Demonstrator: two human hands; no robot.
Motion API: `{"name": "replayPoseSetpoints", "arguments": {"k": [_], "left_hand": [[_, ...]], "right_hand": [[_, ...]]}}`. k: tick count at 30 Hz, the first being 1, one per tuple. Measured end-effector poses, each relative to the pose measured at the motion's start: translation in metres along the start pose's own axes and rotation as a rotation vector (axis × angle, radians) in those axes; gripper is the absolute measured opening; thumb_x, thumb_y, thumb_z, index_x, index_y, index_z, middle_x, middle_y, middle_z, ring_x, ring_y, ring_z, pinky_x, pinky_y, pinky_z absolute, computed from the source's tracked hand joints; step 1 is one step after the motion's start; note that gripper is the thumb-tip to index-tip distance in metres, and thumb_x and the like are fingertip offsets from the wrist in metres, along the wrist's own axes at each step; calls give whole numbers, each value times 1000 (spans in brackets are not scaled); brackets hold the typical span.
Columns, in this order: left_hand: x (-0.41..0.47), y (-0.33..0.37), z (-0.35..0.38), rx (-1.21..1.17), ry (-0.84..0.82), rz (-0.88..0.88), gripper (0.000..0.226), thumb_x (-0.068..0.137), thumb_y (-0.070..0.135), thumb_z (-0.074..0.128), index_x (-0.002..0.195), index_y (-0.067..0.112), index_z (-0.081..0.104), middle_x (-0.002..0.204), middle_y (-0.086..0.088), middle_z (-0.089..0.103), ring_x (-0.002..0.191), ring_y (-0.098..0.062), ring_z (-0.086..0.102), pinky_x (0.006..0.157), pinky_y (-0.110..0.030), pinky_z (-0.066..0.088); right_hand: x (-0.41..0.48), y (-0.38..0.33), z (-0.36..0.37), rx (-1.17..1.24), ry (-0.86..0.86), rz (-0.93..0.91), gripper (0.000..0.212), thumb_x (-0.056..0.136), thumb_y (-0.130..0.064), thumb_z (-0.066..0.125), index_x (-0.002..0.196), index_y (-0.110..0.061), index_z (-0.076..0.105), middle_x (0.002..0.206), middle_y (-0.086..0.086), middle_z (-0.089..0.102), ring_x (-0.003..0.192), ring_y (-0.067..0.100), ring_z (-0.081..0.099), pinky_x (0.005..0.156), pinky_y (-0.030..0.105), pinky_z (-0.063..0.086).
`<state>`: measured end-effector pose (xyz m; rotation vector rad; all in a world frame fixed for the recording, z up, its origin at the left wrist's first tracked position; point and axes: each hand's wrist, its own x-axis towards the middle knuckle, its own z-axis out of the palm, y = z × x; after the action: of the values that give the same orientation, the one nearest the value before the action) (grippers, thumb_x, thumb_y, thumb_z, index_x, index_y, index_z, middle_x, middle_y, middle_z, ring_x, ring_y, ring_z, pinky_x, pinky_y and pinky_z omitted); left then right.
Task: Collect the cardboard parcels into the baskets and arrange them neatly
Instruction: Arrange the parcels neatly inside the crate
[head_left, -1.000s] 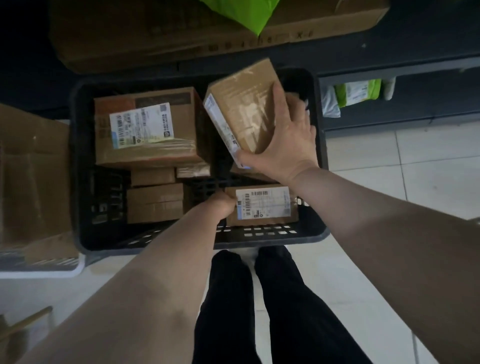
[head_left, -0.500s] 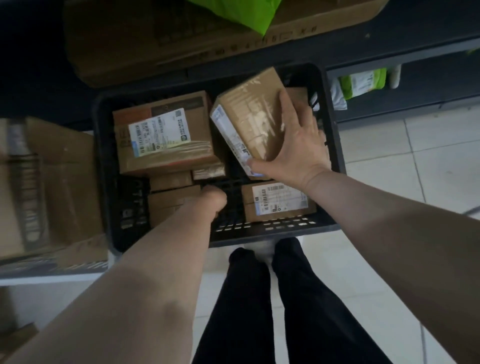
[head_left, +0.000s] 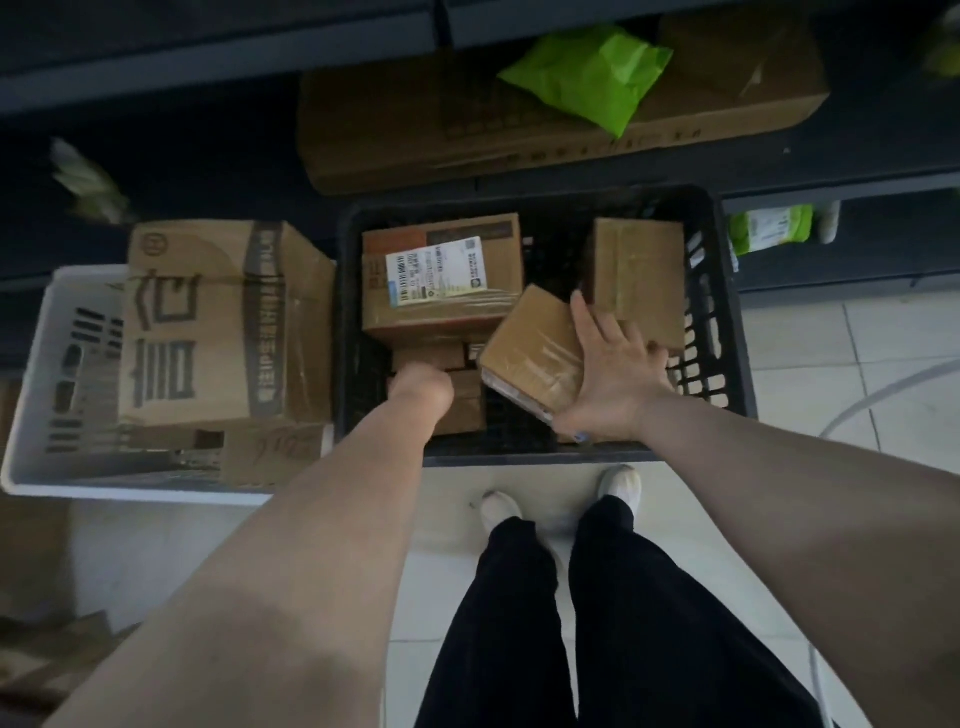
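Your right hand (head_left: 613, 384) spans the near-right edge of the taped parcel (head_left: 535, 353), holding it tilted low in the black basket (head_left: 519, 456).

Your left hand (head_left: 421, 387) reaches down among the small parcels (head_left: 465, 413) at the near left. Its fingers are hidden behind the wrist, so I cannot tell whether it grips anything. A second ago you held the taped parcel high over the far-right corner; it has come down toward the middle, uncovering the plain parcel (head_left: 639, 280) at the back right (the barcoded one near the front is now hidden). That reads as seating rather than carrying — the placing looks nearly done. It is a small brown box, glossy tape across its top, a pale strip along its lower edge, not yet lying flat.
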<state>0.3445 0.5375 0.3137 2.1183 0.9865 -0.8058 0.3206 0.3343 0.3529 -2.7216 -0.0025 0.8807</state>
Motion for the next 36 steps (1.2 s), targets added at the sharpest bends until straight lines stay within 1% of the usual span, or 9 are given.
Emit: {"name": "replayPoseSetpoints", "arguments": {"k": [10, 13, 16, 20, 23, 26, 28, 34, 36], "left_hand": [[18, -27, 2, 242, -112, 76, 27, 103, 11, 40, 115, 0, 61, 101, -11, 58, 105, -30, 58, 88, -33, 47], [11, -17, 12, 36, -272, 126, 35, 102, 30, 52, 132, 15, 56, 127, -7, 60, 119, -27, 55, 104, -39, 44], [4, -10, 23, -124, -430, 65, 49, 99, 46, 53, 140, 21, 49, 142, -4, 52, 129, -26, 50, 106, -43, 45], [6, -13, 44, 7, -505, 53, 61, 96, 53, 52, 146, 19, 42, 146, -7, 48, 130, -27, 48, 107, -45, 43], [9, -14, 56, 13, -503, 30, 70, 95, 63, 44, 149, 19, 39, 147, -8, 47, 131, -29, 47, 113, -48, 34], [12, -13, 57, -48, -517, -58, 83, 85, 79, 38, 147, 24, 41, 147, -2, 47, 132, -28, 45, 115, -48, 27], [22, -14, 59, -99, -498, -101, 87, 79, 83, 39, 142, 24, 47, 143, -2, 52, 129, -28, 49, 114, -49, 29], [36, -4, 64, -54, -220, -46, 55, 103, 58, 22, 81, 16, 51, 85, -7, 56, 75, -22, 53, 87, -39, 44], [38, -7, 67, 69, -206, 22, 46, 105, 49, 29, 80, 17, 52, 83, -7, 55, 71, -20, 50, 83, -38, 46]], "right_hand": [[15, -15, 17, -382, -88, -7, 137, 54, -52, 83, 154, -26, -8, 157, 0, 13, 141, 32, 20, 106, 61, 29], [21, -22, 17, -520, -136, -113, 135, 55, -56, 82, 155, -24, -2, 155, 2, 20, 139, 31, 24, 108, 60, 25], [28, -32, 11, 13, -96, 0, 117, 60, -53, 83, 152, -16, 21, 148, 6, 33, 134, 28, 37, 108, 45, 34], [40, -16, 8, 615, -34, 292, 23, 95, -18, 54, 110, -13, 71, 123, 8, 63, 106, 23, 59, 93, 32, 50], [45, -6, 19, 775, -63, 425, 37, 93, -3, 48, 109, -26, 72, 129, 5, 61, 114, 26, 58, 101, 38, 49], [42, 8, 36, 728, -29, 583, 53, 82, -28, 68, 132, -24, 53, 132, 10, 53, 114, 32, 56, 98, 45, 50], [41, 10, 47, 895, -133, 611, 49, 80, -34, 75, 123, -16, 59, 119, 9, 63, 106, 27, 61, 94, 46, 52], [55, -11, 69, 758, 16, 541, 32, 84, -32, 73, 112, -22, 62, 98, 1, 62, 90, 21, 59, 74, 30, 48], [59, -17, 77, 679, 23, 546, 31, 87, -31, 68, 114, -23, 58, 98, 1, 62, 86, 20, 56, 73, 32, 49]]}}
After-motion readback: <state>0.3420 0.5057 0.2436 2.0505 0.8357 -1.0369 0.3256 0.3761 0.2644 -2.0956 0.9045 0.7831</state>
